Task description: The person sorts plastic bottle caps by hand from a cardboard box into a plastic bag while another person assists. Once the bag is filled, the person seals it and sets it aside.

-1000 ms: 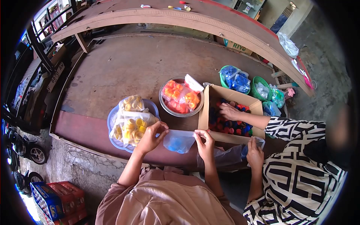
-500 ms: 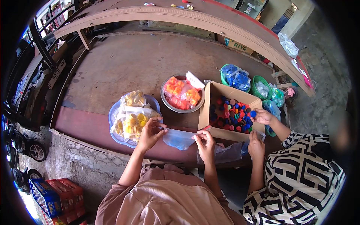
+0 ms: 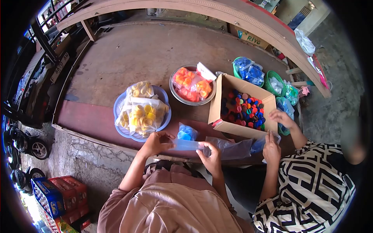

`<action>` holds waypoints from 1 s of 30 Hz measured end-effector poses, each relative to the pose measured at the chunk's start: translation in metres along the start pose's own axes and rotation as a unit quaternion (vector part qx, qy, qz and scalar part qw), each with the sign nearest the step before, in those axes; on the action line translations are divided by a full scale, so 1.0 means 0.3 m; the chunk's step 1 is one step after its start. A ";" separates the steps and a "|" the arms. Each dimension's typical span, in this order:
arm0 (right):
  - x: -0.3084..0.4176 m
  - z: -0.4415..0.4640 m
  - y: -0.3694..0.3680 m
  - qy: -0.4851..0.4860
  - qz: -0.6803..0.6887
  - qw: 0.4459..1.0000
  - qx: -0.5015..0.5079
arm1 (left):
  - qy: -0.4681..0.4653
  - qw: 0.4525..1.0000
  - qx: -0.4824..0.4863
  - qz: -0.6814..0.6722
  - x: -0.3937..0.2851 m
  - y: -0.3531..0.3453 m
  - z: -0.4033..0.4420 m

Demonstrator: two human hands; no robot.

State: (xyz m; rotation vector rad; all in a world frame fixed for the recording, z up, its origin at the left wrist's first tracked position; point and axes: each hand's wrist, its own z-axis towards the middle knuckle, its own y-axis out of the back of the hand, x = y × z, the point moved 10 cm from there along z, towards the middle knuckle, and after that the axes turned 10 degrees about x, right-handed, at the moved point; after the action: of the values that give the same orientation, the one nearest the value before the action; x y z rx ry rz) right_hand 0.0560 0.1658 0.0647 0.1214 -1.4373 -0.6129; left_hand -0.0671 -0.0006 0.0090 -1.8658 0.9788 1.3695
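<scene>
A small clear plastic bag (image 3: pixel 187 145) stretches flat between my two hands at the front edge of the table. Light blue bottle caps (image 3: pixel 186 133) sit in its far end, which rests on the tabletop. My left hand (image 3: pixel 156 144) pinches the left side of the bag, close to the blue plastic basin. On the other side, my right hand (image 3: pixel 211 158) grips the bag's right end between thumb and fingers. The basin (image 3: pixel 166 123) holds several bags of yellow and cream caps (image 3: pixel 143 116).
A cardboard box (image 3: pixel 248 134) of mixed caps (image 3: pixel 248 110) stands to the right, beside a metal bowl (image 3: pixel 193 103) of bagged orange caps. A co-worker's hand (image 3: pixel 272 149) holds a bag by the box. Green baskets (image 3: pixel 267 86) and a wooden rail (image 3: pixel 194 4) lie beyond.
The bag has come lower and nearer to me; its blue caps now rest on the table beyond my hands. The co-worker's far hand no longer shows a blue cap.
</scene>
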 end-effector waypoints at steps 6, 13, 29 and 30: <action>0.008 -0.020 -0.004 0.036 -0.061 0.997 -0.013 | -0.067 0.993 0.009 0.096 -0.064 -0.038 -0.030; -0.012 -0.024 -0.017 0.032 -0.068 0.997 0.009 | -0.060 0.966 0.008 0.249 -0.098 -0.066 -0.037; -0.163 -0.019 -0.031 -0.075 0.080 0.994 0.015 | -0.074 0.987 -0.028 0.137 -0.036 -0.035 0.015; -0.161 -0.018 -0.033 -0.083 0.083 0.993 0.020 | -0.060 0.989 -0.022 0.131 -0.036 -0.035 0.012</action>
State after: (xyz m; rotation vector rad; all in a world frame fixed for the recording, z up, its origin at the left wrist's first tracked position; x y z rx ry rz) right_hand 0.0575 0.1782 0.0166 -0.0183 -1.6030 -0.4660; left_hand -0.0622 0.0101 0.0190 -1.7091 1.1722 1.6487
